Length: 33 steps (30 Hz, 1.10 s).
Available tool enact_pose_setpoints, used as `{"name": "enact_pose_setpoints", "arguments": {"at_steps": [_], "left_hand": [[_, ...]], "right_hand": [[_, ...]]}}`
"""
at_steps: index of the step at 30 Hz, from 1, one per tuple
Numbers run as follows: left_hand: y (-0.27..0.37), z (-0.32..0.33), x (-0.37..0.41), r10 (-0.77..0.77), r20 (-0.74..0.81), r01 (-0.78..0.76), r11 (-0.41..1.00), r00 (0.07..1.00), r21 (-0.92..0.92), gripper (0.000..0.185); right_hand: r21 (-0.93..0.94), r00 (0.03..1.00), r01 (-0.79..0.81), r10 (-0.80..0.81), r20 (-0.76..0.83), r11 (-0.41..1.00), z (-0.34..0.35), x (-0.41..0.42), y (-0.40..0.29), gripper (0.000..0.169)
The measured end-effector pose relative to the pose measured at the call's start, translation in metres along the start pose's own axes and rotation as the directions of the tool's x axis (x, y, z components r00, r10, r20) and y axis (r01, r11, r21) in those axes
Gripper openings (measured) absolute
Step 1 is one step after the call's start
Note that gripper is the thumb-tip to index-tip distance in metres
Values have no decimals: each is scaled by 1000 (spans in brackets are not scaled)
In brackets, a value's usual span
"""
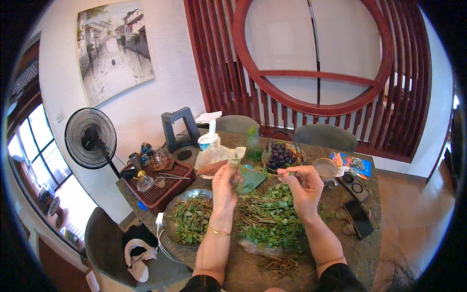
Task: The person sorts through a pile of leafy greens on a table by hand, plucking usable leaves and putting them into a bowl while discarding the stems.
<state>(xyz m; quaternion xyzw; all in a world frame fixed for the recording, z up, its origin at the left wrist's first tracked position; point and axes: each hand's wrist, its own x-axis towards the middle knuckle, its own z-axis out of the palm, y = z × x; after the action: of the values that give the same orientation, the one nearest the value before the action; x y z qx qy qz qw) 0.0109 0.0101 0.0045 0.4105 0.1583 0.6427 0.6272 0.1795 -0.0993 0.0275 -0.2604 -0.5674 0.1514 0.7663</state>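
Raised above the table, my left hand (224,186) grips a leafy green sprig (251,169) between thumb and fingers. My right hand (305,188) pinches the sprig's stem at the other side, so it spans the gap between both hands. Beneath them lies a heaped pile of leafy greens with long brownish stems (268,215), partly on a clear plastic bag (261,249). To the left, a clear round dish (167,237) holds more greens, partly hidden by my left forearm. Loose stem bits (279,266) lie in front of the pile.
A wooden tea tray (178,179) with glassware stands at the left. Further back are a basket of grapes (281,155) and a tissue pack (209,140). A glass bowl (324,168) and a dark phone (358,219) lie at right. A white cable (164,244) hangs over the left edge.
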Motion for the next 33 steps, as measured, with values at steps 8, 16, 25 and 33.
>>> {"name": "enact_pose_setpoints", "arguments": {"at_steps": [8,16,25,33], "left_hand": [[18,-28,13,33,-229,-108,941,973,-320,11],[50,30,-40,162,341,-343,739,926,579,10],[49,47,-53,140,457,-478,298,878,826,11],[29,26,-29,205,203,-286,768,957,572,7]], "right_hand": [[295,960,-181,233,-154,938,1,10,-5,8],[287,932,-325,356,-62,901,-4,12,-8,8],[256,932,-359,359,46,897,0,11,-17,12],[-179,981,48,-13,193,983,6,3,-21,10]]}}
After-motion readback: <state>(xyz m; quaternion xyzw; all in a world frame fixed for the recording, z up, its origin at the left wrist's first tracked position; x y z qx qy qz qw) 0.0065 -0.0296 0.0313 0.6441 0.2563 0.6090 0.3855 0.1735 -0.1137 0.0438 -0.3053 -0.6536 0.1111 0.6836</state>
